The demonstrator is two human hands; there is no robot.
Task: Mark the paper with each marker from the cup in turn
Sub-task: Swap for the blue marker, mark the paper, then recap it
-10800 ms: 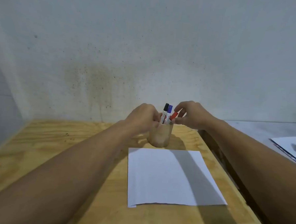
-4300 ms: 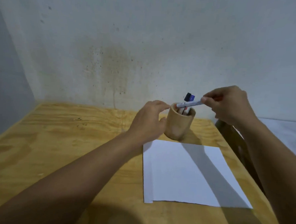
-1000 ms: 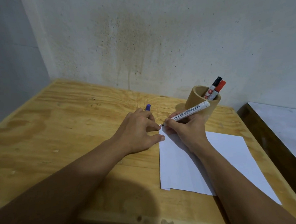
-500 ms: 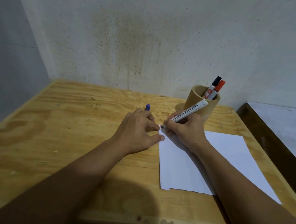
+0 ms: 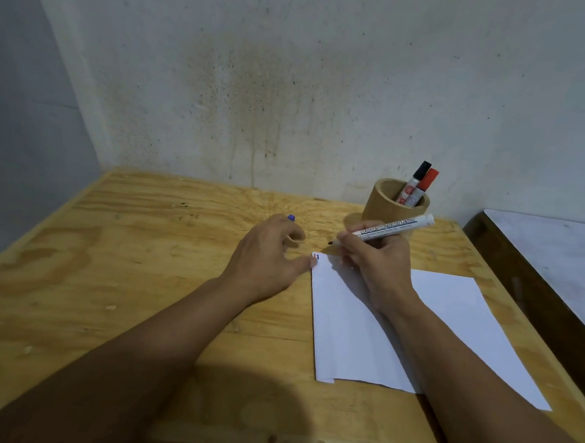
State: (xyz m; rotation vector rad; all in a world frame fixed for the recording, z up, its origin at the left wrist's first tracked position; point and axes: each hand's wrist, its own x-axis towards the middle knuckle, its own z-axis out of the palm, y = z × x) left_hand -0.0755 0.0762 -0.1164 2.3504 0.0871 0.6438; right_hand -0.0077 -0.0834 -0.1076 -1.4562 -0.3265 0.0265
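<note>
My right hand (image 5: pixel 379 259) grips an uncapped white marker (image 5: pixel 394 229), its dark tip lifted just past the far left corner of the white paper (image 5: pixel 448 324). A short dark mark (image 5: pixel 317 256) sits in that corner. My left hand (image 5: pixel 269 257) holds the blue cap (image 5: pixel 291 217), whose end pokes out above the fingers, while its thumb presses the paper's left edge. A tan round cup (image 5: pixel 383 205) behind my right hand holds a black-capped marker (image 5: pixel 417 178) and a red-capped marker (image 5: pixel 426 184).
The paper lies on a plywood table (image 5: pixel 129 263) set against a stained wall (image 5: pixel 257 84). A dark-edged grey surface (image 5: pixel 554 252) stands to the right, past a narrow gap.
The marker tip has lifted off the paper's corner and moved slightly back, leaving a short dark mark. My left hand stays put with the cap.
</note>
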